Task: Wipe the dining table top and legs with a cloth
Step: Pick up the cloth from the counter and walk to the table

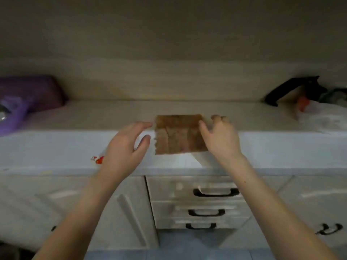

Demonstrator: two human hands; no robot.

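A person stands at a pale kitchen counter [56, 149] with both bare forearms stretched forward at chest height. A brown cloth [178, 135], folded into a rough square, hangs upright in the air above the counter's front edge, between the two hands.

The right hand [221, 137] grips the cloth's right edge. Its thumb lies across the front and its fingers are curled behind the cloth, with the wrist bent slightly inward.

The left hand [124, 147] is spread wide and holds nothing. Its palm faces right, towards the cloth, and its forefinger and thumb reach for the left edge. The forefinger's tip is just beside the upper left corner, but I cannot tell whether it touches.

A purple bag [28, 98] sits at the far left of the counter and a blurred black object [293, 89] at the far right. A small red and white item [97, 159] lies near the left wrist. Below are drawers [187, 203] with black handles.
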